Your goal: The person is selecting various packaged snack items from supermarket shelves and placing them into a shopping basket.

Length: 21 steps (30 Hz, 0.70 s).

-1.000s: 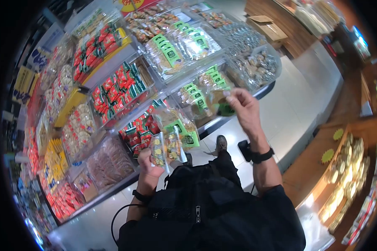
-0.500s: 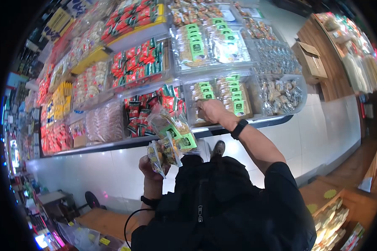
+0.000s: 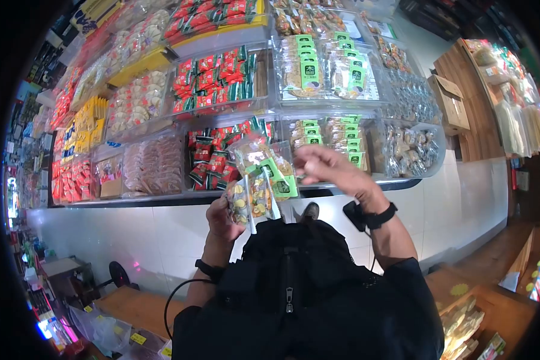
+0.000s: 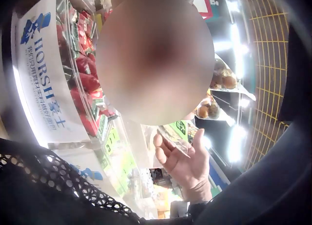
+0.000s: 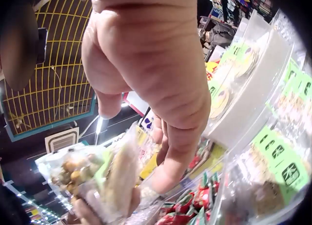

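In the head view my left hand [image 3: 222, 219] grips a bunch of clear snack packets. Nearest the hand are packets with yellow and brown pieces [image 3: 255, 201]; behind them lie flat packets with green labels [image 3: 285, 187]. My right hand [image 3: 336, 171], fingers loosely bent and thumb apart, hovers just right of this bunch with nothing between its fingers. From the left wrist its palm [image 4: 187, 166] shows, overlapped by the corner of a green-labelled packet [image 4: 179, 131]; my left hand is hidden there by a blur. The right wrist view shows the held packets [image 5: 119, 178] below my right thumb.
Clear bins fill the stand ahead: red and green wrapped snacks [image 3: 210, 162], green-labelled packets [image 3: 345, 135], and bagged brown snacks [image 3: 408, 147] at the right end. The stand's dark front edge [image 3: 330, 192] runs near my hands. A cardboard box [image 3: 449, 103] stands on the right.
My right hand held up a green-labelled packet, then reached into the bin of such packets. Now it is back beside the left hand's bunch without that packet. The head view has turned.
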Available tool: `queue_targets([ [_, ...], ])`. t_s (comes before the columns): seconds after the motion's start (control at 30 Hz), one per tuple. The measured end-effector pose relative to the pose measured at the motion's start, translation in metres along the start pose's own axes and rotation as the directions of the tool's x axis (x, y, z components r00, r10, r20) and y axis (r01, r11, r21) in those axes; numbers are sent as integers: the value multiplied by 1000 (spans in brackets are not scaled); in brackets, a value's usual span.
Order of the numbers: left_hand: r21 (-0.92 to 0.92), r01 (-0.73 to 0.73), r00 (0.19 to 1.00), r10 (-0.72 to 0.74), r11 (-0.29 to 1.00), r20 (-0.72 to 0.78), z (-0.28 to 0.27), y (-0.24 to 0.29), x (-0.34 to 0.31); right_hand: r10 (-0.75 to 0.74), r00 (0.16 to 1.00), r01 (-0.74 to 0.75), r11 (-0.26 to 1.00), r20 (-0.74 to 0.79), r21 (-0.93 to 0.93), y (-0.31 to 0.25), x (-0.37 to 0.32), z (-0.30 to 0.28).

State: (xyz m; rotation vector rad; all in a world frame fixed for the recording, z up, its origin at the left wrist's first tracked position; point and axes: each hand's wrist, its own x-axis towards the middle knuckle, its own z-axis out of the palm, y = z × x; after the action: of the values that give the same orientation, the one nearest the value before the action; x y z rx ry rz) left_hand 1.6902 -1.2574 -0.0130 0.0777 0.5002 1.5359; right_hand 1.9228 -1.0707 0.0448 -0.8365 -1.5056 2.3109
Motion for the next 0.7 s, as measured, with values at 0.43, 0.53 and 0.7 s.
queue_targets([
  [0.43,190,133,986,-150,973,77,10,8,45,-171,961,170,985,-217,-20,35,8,34],
  [0.53,206,100,989,-119,974,82,7,8,46,-152,959,139,988,-238,-71,34,11,29],
  [0.7,259,21,996,-42,966,73,20,-2,48,-186,962,175,982,-200,-72,32,10,8],
])
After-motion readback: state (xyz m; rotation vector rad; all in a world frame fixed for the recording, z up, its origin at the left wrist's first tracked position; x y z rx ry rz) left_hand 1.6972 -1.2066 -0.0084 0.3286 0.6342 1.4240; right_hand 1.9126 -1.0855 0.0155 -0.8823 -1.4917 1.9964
